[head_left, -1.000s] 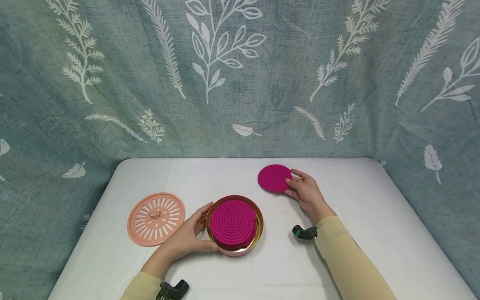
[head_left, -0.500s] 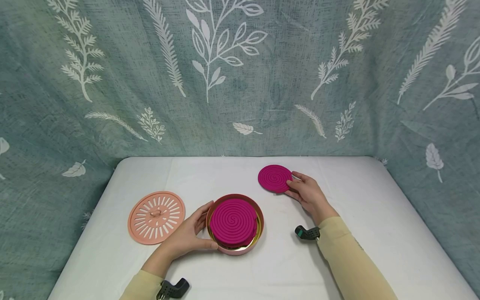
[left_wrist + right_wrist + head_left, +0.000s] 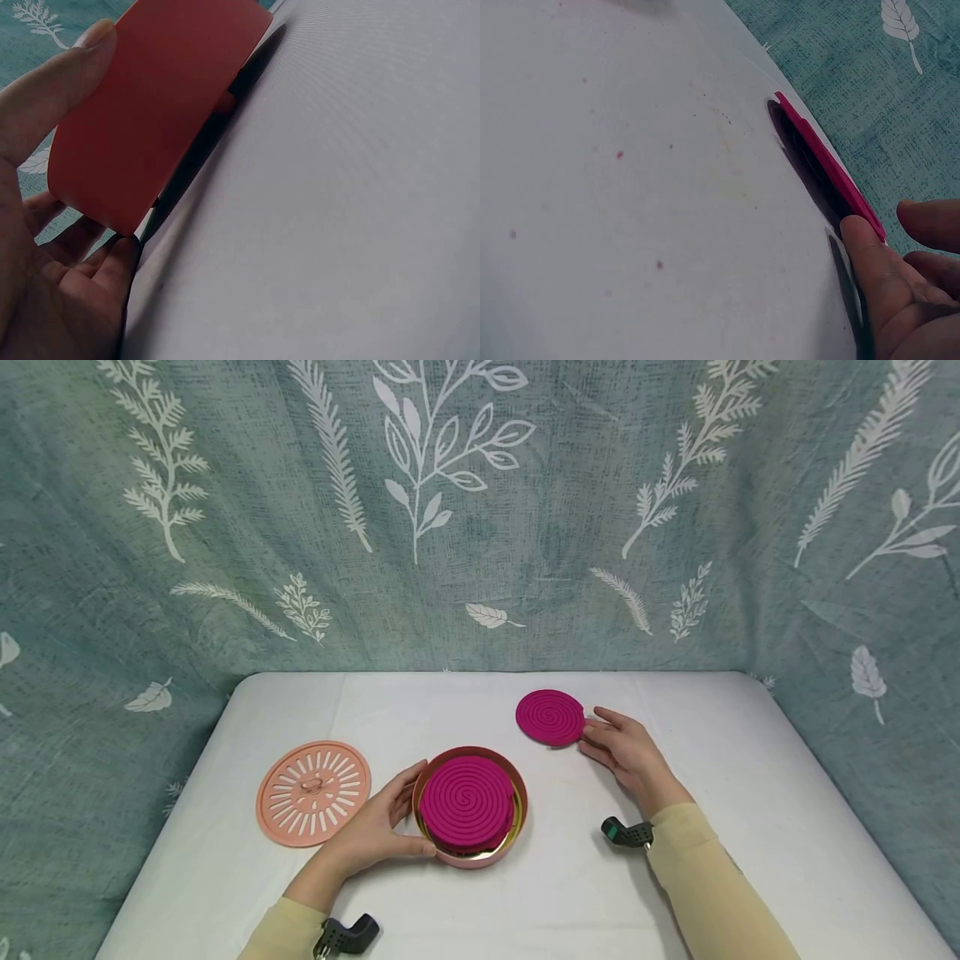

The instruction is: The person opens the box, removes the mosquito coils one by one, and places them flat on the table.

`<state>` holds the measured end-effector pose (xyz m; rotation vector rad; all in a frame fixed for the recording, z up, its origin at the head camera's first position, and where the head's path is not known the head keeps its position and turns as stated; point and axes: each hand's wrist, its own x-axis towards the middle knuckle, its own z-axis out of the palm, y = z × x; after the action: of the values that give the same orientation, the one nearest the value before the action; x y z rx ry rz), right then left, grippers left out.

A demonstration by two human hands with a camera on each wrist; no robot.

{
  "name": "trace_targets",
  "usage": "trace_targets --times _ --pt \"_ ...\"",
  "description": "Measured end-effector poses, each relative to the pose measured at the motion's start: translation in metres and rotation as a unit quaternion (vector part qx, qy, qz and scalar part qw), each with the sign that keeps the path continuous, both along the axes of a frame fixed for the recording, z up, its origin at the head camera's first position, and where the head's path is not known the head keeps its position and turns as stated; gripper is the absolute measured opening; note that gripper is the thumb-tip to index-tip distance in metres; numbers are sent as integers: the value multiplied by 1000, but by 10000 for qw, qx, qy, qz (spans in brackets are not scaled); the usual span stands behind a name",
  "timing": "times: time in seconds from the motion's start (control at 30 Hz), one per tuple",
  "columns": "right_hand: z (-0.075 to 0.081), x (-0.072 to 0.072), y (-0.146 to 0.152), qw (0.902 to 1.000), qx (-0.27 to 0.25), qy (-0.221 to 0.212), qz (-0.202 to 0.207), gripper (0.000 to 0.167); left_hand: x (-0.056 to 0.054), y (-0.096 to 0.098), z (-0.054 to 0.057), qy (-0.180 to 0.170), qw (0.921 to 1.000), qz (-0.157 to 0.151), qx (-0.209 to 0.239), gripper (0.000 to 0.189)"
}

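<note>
In the head view a round pink tin [image 3: 520, 827] with a gold inside holds a stack of magenta mosquito coils [image 3: 467, 802]. My left hand [image 3: 382, 827] grips the tin's left side, thumb at the front and fingers behind; the left wrist view shows the thumb against the red-looking wall [image 3: 150, 97]. Farther back and to the right, another magenta coil [image 3: 550, 717] lies flat on the table. At its right edge is my right hand [image 3: 626, 756], fingers spread and relaxed. From the right wrist, the thumb [image 3: 862, 236] sits right by the coil's rim [image 3: 832, 169], other fingers apart from it.
Left of the tin lies a pink slotted round lid [image 3: 313, 794] with a small loop in its centre, partly beside my left forearm. White cloth covers the table [image 3: 555, 893]. A green-blue leaf-patterned curtain [image 3: 480, 527] hangs behind and along both sides.
My right hand has let go of the coil and drawn back slightly to the right. The coil stays where it was. My left hand and the tin have not moved.
</note>
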<state>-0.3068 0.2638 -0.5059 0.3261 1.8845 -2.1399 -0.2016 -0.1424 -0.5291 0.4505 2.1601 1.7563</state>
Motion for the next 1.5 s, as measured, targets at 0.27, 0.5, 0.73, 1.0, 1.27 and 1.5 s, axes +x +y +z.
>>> trace_targets --times 0.27,0.5,0.73,1.0,1.27,1.5 --pt "-1 5 6 10000 -46 76 40 67 0 0 2 4 10000 -33 65 123" --pt "-1 8 8 9999 49 112 22 67 -1 -1 1 13 9998 -106 155 122" --pt "1 13 10 9999 78 101 -23 68 -1 0 2 52 9998 -107 155 122" --pt "11 20 5 9988 261 371 187 66 0 0 1 74 9998 -105 169 122" --pt "23 27 -6 9957 310 735 473 63 0 -1 1 62 9997 -123 182 121" --pt "32 34 -17 9922 437 938 691 61 -1 -2 1 41 9998 -90 160 122"
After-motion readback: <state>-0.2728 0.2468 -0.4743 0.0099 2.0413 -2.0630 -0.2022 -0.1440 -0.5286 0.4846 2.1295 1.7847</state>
